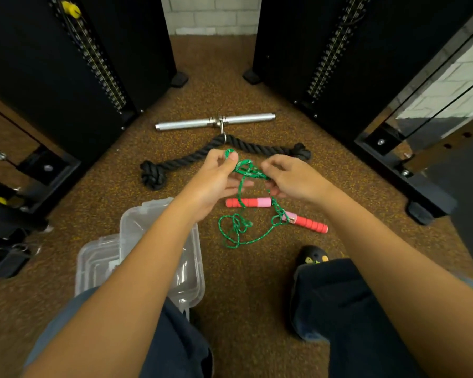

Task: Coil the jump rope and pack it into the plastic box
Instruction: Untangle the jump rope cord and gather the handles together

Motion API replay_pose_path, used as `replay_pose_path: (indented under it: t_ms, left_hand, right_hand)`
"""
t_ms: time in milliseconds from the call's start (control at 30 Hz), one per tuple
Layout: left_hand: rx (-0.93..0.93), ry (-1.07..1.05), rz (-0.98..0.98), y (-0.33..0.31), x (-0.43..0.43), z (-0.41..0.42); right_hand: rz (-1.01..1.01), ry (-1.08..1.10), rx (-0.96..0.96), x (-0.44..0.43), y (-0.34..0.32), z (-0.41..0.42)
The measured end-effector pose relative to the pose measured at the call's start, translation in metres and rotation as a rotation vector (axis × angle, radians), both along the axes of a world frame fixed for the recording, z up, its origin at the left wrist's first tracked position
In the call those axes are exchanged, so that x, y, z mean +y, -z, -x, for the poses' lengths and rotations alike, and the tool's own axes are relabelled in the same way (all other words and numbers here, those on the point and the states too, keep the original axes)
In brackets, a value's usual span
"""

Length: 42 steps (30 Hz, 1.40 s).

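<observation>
Between black towers (66, 77), above floor (115, 170): jump rope (240, 190) pinched in left grip (216, 181) and right grip (292, 181), handles (247, 202) lying below. Knotted black rope (191, 159), steel bar (186, 124) just beyond; plastic box (137, 227) open under left forearm.

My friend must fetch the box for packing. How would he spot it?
On the brown speckled floor between the two black machines, look by the person's left leg. The plastic box lies there open, lid beside it; clear walls set it apart from the black rope and steel bar.
</observation>
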<state>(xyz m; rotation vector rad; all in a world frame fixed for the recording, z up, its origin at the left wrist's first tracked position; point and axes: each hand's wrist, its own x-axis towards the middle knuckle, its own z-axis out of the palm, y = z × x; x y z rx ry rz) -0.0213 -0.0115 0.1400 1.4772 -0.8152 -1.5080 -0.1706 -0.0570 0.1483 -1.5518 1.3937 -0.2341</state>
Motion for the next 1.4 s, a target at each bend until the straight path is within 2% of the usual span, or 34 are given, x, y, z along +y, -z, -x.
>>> replay_pose_path:
  t_ms: [100,200,300,333,400,467,533,600,833,933,1100,1267,1400]
  left_hand:
    - [0.068,0.009,-0.032,0.002,0.000,-0.002]
    - [0.164,-0.009,-0.054,0.001,0.002,-0.004]
    - [0.154,0.063,-0.030,0.000,0.003,-0.006]
    - [0.063,0.117,-0.006,-0.001,0.003,-0.007]
    - [-0.295,0.236,0.079,-0.002,0.004,-0.014]
    - [-0.613,0.267,0.151,0.001,0.004,-0.024]
    - [-0.755,0.216,0.136,0.001,0.004,-0.034]
    - [-0.800,0.177,0.109,0.001,0.003,-0.040]
    - [-0.869,0.170,0.089,0.003,-0.002,-0.047]
    - [-0.889,0.189,0.106,0.007,-0.001,-0.042]
    - [-0.561,0.108,0.353,0.003,-0.001,-0.022]
    - [-0.567,0.281,0.385,0.001,0.006,-0.006]
    - [-0.593,0.299,0.348,0.003,0.006,-0.005]
  right_hand:
    - [0.134,-0.185,0.154,0.004,-0.002,0.008]
    - [0.191,-0.340,0.054,0.009,-0.008,0.006]
    - [0.238,-0.335,-0.056,0.012,-0.007,-0.001]
    - [0.239,-0.323,-0.070,0.013,-0.008,-0.002]
    - [0.230,-0.314,-0.053,0.009,-0.010,-0.001]
    - [0.208,-0.286,-0.036,0.003,-0.012,0.005]
    - [0.200,-0.244,-0.004,-0.005,-0.011,0.011]
    - [0.198,-0.205,0.035,-0.011,-0.008,0.016]
    - [0.062,-0.123,0.012,-0.020,-0.004,0.021]
    - [-0.078,-0.101,-0.110,-0.019,-0.008,0.017]
    - [-0.202,-0.058,-0.317,-0.012,-0.011,0.009]
    - [-0.294,0.003,-0.434,-0.012,-0.014,0.008]
    - [-0.356,0.023,-0.474,-0.013,-0.014,0.008]
